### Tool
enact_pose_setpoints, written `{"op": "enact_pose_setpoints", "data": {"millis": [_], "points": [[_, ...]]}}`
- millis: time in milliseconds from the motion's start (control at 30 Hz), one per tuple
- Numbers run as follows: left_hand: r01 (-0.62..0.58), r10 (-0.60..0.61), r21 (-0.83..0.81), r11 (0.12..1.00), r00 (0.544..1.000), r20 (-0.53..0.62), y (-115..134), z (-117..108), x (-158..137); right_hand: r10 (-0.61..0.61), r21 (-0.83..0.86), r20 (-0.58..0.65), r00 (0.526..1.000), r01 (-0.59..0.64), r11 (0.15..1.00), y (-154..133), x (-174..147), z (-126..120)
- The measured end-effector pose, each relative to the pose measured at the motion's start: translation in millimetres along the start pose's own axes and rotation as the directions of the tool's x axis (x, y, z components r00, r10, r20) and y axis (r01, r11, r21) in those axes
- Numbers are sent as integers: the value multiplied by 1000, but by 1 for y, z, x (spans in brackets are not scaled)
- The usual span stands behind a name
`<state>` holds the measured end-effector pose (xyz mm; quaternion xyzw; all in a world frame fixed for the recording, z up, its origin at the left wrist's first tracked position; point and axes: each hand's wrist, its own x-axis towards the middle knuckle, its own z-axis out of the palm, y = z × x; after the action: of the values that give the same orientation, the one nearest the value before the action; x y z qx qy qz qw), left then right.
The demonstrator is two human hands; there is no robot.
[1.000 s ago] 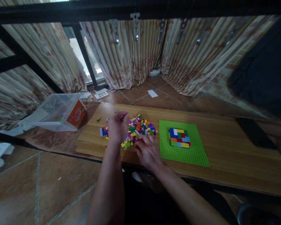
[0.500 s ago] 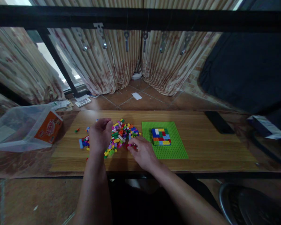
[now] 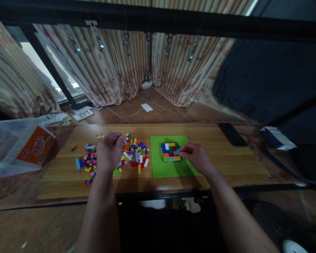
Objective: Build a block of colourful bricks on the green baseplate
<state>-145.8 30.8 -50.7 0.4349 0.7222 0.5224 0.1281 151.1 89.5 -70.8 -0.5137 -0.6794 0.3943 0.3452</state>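
A square, low build of coloured toy bricks (image 3: pixel 171 152) stands on a green studded baseplate (image 3: pixel 158 171). At the build's right edge is my right hand (image 3: pixel 198 157), thumb and fingers pinched together; whatever is between the fingertips is too small to make out. My left hand (image 3: pixel 109 151) hovers over the loose brick pile (image 3: pixel 133 151) with its fingers curled in and the thumb against them. Its grip is turned away, so I cannot see if it holds anything. The left hand and wrist cover part of the pile.
An orange-labelled box (image 3: pixel 36 146) sits in a clear plastic bin (image 3: pixel 5 154) left of the wooden board (image 3: pixel 216 172). A black phone-like slab (image 3: pixel 232 134) lies at the back right. One small orange-and-green piece (image 3: pixel 73 148) lies apart on the left.
My right hand has moved right, from the near edge of the pile to the build's right edge. The left hand keeps its curled pose over the pile. The view has shifted slightly.
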Motion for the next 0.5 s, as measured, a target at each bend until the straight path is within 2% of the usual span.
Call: {"op": "enact_pose_setpoints", "data": {"millis": [233, 500], "points": [[-53, 50, 28, 998, 994, 100, 0, 11, -1, -41, -225, 54, 998, 52, 973, 9, 4, -3], [-72, 66, 36, 997, 988, 143, 8, 18, -5, -38, -257, 101, 994, 63, 964, 13, 7, 1]]}}
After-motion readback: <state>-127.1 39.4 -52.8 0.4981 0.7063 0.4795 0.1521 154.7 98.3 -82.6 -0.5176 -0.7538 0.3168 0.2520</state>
